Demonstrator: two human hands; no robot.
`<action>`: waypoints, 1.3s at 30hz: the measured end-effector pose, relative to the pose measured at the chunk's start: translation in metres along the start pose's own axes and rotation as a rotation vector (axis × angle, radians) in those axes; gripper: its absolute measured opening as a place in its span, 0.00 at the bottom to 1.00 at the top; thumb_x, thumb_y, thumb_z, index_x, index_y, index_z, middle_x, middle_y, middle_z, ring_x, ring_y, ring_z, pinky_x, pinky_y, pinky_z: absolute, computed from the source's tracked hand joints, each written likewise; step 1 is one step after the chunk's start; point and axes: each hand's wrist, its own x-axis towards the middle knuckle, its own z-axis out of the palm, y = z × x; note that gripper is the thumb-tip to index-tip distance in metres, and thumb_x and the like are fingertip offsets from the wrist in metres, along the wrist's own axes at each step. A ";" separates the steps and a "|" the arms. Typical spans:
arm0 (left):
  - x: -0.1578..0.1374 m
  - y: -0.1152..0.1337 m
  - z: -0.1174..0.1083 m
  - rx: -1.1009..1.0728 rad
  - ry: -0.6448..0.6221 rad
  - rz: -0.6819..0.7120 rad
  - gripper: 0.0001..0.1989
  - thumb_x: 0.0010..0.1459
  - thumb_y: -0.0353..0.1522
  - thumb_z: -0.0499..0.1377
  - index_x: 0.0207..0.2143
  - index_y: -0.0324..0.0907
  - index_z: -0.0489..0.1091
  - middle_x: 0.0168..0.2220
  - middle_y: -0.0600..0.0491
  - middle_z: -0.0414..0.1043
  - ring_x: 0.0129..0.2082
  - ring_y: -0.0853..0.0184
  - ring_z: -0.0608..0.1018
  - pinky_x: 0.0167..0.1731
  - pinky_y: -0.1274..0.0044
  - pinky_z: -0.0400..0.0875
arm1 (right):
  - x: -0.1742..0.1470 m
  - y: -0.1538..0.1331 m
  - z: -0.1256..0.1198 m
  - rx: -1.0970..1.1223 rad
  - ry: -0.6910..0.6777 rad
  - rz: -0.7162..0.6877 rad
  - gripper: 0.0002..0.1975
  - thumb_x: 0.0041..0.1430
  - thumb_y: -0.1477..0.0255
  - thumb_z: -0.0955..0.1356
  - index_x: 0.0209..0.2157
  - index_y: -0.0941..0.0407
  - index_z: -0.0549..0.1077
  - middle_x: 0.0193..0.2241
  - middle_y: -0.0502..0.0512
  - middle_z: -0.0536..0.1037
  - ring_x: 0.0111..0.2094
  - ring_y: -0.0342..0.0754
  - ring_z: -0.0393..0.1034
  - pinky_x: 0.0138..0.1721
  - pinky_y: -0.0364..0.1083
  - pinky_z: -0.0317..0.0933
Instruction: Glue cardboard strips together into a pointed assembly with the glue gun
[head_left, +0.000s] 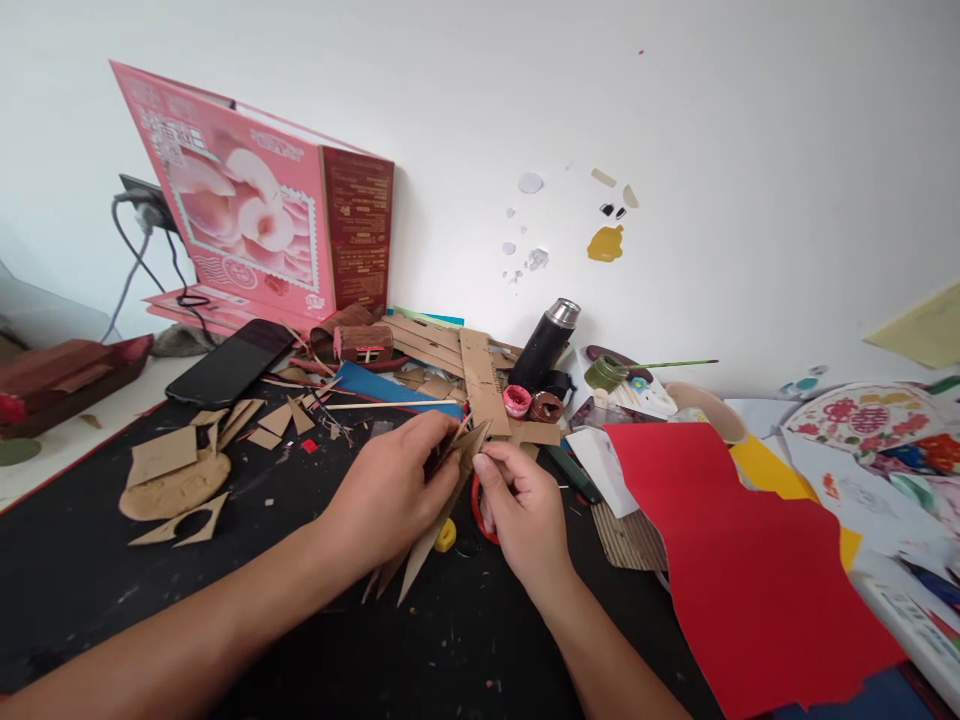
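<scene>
My left hand (409, 480) is closed around a folded brown cardboard piece (431, 535), whose pointed ends stick out below the palm and above the fingers. My right hand (525, 505) pinches at the upper right edge of this cardboard with thumb and forefinger; what lies between the fingertips is partly hidden. A red loop, looking like a scissors handle (480, 510), shows beside the right fingers, and I cannot tell whether they touch it. Just below the hands, a small yellow object (445, 536) lies on the black tabletop (360, 650).
Cardboard scraps (165, 457) and a phone (231, 360) lie left. Behind stand a pink box (255, 220), a small brown model house (363, 344), a black thermos (546, 345) and open paint jars (517, 400). Torn red paper (750, 560) covers the right side.
</scene>
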 end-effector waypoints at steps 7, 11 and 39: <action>0.001 -0.001 0.001 -0.005 -0.010 -0.022 0.08 0.66 0.35 0.54 0.41 0.45 0.73 0.36 0.51 0.78 0.34 0.59 0.79 0.35 0.71 0.67 | 0.001 -0.001 0.001 0.003 0.003 0.019 0.18 0.70 0.52 0.71 0.39 0.53 0.78 0.14 0.42 0.66 0.14 0.43 0.60 0.19 0.42 0.56; 0.003 0.000 -0.002 -0.053 -0.018 -0.063 0.08 0.65 0.36 0.55 0.40 0.46 0.73 0.35 0.52 0.78 0.34 0.60 0.78 0.35 0.71 0.67 | 0.001 0.000 0.002 0.027 0.010 0.035 0.19 0.69 0.51 0.71 0.40 0.54 0.78 0.14 0.42 0.66 0.14 0.43 0.60 0.19 0.43 0.56; 0.028 -0.018 -0.038 -0.863 0.384 -0.303 0.10 0.60 0.34 0.69 0.44 0.45 0.79 0.42 0.55 0.84 0.41 0.64 0.80 0.44 0.73 0.74 | -0.010 0.001 0.017 -0.865 -0.398 -0.096 0.22 0.67 0.49 0.74 0.48 0.53 0.84 0.38 0.61 0.89 0.36 0.61 0.83 0.34 0.49 0.63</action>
